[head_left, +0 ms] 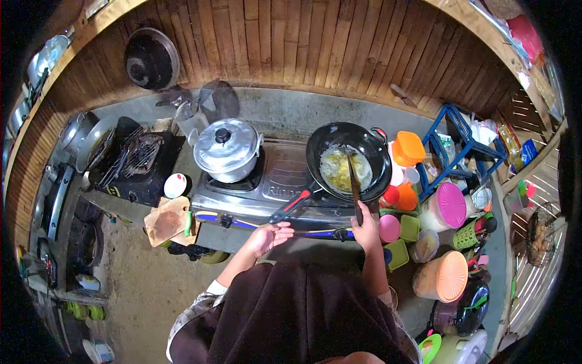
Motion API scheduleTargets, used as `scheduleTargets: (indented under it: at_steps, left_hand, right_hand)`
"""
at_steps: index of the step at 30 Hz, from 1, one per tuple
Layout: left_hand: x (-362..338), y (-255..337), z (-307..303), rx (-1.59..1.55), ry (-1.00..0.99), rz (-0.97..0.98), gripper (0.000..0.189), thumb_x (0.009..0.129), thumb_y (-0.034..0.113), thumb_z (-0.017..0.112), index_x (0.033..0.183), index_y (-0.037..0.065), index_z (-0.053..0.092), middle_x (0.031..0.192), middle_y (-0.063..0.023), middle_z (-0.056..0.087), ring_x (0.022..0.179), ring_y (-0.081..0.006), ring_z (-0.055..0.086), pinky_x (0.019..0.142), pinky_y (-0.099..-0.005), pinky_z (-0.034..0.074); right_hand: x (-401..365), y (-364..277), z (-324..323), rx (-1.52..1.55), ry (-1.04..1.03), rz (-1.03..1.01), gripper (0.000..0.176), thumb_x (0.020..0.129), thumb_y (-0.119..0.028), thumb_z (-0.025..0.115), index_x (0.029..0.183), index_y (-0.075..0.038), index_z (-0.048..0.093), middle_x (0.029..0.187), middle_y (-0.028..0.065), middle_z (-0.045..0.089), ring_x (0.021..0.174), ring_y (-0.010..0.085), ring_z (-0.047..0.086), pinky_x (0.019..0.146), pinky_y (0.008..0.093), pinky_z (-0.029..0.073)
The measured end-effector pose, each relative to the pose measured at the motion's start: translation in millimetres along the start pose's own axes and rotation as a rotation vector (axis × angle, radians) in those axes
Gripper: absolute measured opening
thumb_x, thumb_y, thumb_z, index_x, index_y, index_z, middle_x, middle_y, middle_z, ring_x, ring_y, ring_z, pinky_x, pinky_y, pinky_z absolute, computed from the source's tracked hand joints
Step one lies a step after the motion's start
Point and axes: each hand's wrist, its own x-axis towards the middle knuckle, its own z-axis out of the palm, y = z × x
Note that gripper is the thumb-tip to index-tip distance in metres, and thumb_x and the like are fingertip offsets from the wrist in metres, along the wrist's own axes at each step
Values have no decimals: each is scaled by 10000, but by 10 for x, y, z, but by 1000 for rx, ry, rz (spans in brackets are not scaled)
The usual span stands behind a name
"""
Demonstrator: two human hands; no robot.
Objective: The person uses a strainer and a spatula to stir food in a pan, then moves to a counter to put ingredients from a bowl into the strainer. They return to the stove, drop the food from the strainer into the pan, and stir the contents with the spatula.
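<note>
My right hand [366, 229] is closed around the dark handle of a long spatula [354, 182], whose tip rests in the food. A black wok [315, 145] sits on the right burner, and in it spreads white and yellow food that looks like egg [335, 170]. My left hand [268, 239] is held palm up with fingers stretched out and nothing in it. It is just below the wok's black and red handle [291, 205], apart from it. The metal stove [291, 176] is under the wok.
A lidded aluminium pot [225, 148] occupies the left burner. Left of the stove are a wooden cutting board [168, 222], a knife with a green handle [188, 223] and a sooty grill [142, 151]. Plastic containers [441, 276] and a blue rack [464, 142] crowd the right side.
</note>
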Motion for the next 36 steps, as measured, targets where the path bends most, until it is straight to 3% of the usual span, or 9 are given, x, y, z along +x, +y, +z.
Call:
scheduleTargets:
  at_steps: [3,4,8,13,20,24,26,31,36]
  left_hand:
    - [64,78,-14,-98,-5,28,381,803,88,357,1158,-46,395,1027,-193,548,933,-238,559,795,-307,464]
    - [89,115,6,-74,35,55,481,710,36,385,1184,-49,364,1017,-213,538,888,-247,570,764,-293,493]
    - [162,198,-80,-19,74,126,400,621,-78,387,1016,-96,444,994,-210,549,849,-228,579,762,-291,497]
    - [198,336,-168,-55,-4,137,413,684,-16,413,1096,-37,387,960,-218,557,789,-211,596,705,-287,517]
    - [307,492,-199,-44,-35,56,209,831,125,460,1000,2,451,882,-195,591,627,-143,581,574,-240,507]
    - [374,574,-167,81,-23,-39,201,861,194,439,992,43,464,829,-135,615,596,-96,564,481,-199,478]
    - [392,608,-120,131,11,-78,191,866,209,432,981,60,465,809,-128,618,571,-78,544,431,-177,442]
    - [393,615,32,116,66,-56,237,855,177,465,1058,55,452,772,-108,590,490,-51,430,385,-161,345]
    - [391,573,115,351,120,40,348,854,163,487,1198,174,441,625,5,489,410,-34,343,354,-159,239]
  right_hand:
    - [-43,51,-41,52,10,48,499,708,-43,578,1183,-56,425,1103,214,479,1033,351,459,882,365,362]
    - [-65,79,-66,41,5,47,490,713,-34,567,1182,-50,424,1097,213,484,1027,350,466,877,360,366]
    - [-203,273,-214,-82,28,-65,387,738,-40,552,1116,-20,471,999,208,542,944,328,531,819,334,404]
    - [-396,-205,-661,-120,-3,71,360,741,-72,558,1092,-23,502,988,209,560,957,328,533,830,351,407]
    - [-522,-501,-1122,-219,-138,238,305,756,-126,559,1052,-52,554,978,210,565,900,351,550,786,380,425]
    - [-514,-704,-1298,-271,-152,223,298,755,-124,564,1048,-68,560,938,211,573,865,355,558,746,387,433]
    - [-501,-675,-1404,-341,-103,194,340,737,-80,596,1072,-47,550,874,192,607,725,241,602,679,314,446]
    - [-445,-729,-1660,-425,-124,78,325,712,-53,600,1036,-53,573,855,206,596,733,284,600,677,323,447]
    - [-368,-563,-1707,-448,-121,20,317,710,-50,597,1026,-48,577,859,207,598,777,317,591,707,340,448]
